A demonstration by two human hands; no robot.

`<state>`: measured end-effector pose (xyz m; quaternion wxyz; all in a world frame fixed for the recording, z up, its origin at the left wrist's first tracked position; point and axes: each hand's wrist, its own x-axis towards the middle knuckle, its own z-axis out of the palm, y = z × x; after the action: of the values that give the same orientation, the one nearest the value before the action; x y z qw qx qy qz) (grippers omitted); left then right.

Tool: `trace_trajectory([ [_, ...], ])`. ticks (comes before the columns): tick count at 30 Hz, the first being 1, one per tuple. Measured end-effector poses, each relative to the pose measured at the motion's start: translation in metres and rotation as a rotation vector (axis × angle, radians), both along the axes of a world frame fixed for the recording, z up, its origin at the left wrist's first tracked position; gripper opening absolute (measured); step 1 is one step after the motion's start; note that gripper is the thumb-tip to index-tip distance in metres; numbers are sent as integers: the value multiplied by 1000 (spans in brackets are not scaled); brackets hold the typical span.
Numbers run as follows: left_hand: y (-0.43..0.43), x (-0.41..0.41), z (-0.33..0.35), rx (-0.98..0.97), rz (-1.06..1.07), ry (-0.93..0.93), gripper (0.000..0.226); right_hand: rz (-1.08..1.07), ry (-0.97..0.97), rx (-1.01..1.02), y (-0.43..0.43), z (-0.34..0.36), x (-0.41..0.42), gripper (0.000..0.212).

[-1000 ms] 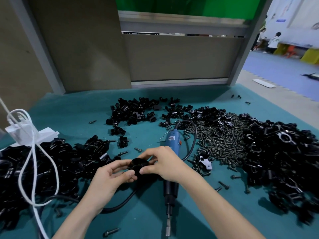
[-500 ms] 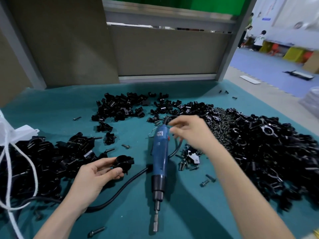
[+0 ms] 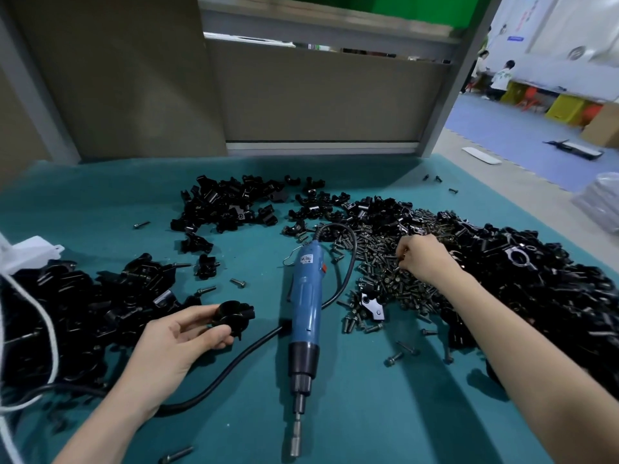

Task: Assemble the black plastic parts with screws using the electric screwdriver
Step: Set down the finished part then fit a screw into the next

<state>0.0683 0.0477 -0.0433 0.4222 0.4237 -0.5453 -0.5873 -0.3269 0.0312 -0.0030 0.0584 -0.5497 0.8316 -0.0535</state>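
Heaps of loose black plastic parts (image 3: 67, 313) are spread along the left of the teal bench (image 3: 368, 413). Just to their right the left hand (image 3: 177, 339) is held palm up. One round black plastic part (image 3: 232, 318) is pinched between the thumb and the curled fingers (image 3: 197, 313) and is lifted just off the cloth.

Next comes the blue electric screwdriver (image 3: 304, 303), which is laid flat and gripped by nobody. Its long axis runs away from the person, with the bit end nearest the body and the corded end pointing toward the far heaps. It lies squarely between the two hands.

Further right the screw pile (image 3: 378, 272) is found, and the right hand (image 3: 422, 254) is lowered onto it with its fingers (image 3: 405, 249) curled down among the screws. Whether a screw is already pinched cannot be told; the fingertips are hidden by the knuckles. A larger mound of black parts (image 3: 536, 279) fills the right side.

The next move is judged to turn on one relation. The held part lies to the left of the right hand and nearer the body, across the screwdriver, so any screw must be carried over the tool to reach it. The screwdriver would then probably be taken by the right hand (the left being occupied).
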Motion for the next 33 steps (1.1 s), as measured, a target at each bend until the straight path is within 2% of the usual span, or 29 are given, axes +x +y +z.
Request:
trace_trajectory([
  [3, 0, 0, 0, -1, -1, -2, 33, -37, -4, -36, -3, 1, -3, 8],
  [12, 0, 0, 1, -5, -12, -3, 33, -138, 14, 61, -16, 4, -6, 12],
  [15, -1, -1, 0, -4, -5, -6, 31, -179, -80, -89, -26, 22, -15, 9],
  [17, -2, -2, 0, 4, 8, -3, 30, -132, -225, -175, -34, 33, -12, 7],
  [19, -2, -1, -1, 10, 12, -9, 29, -52, -331, -220, -42, 37, -2, 18],
  [21, -3, -1, -2, 19, 16, -26, 27, 1, -250, -193, -51, 32, 9, 34],
  [23, -3, -1, -4, 26, 24, -46, 29, -5, -173, -165, -62, 22, 17, 41],
  [28, -2, -2, -3, 54, 35, -45, 31, -3, -15, -149, -86, 1, 23, 21],
  [30, -2, -3, -3, 60, 36, -42, 30, 26, 82, -123, -90, -5, 24, 17],
  [33, -1, -3, -1, 68, 33, -38, 30, 43, 113, -106, -95, -10, 23, 15],
])
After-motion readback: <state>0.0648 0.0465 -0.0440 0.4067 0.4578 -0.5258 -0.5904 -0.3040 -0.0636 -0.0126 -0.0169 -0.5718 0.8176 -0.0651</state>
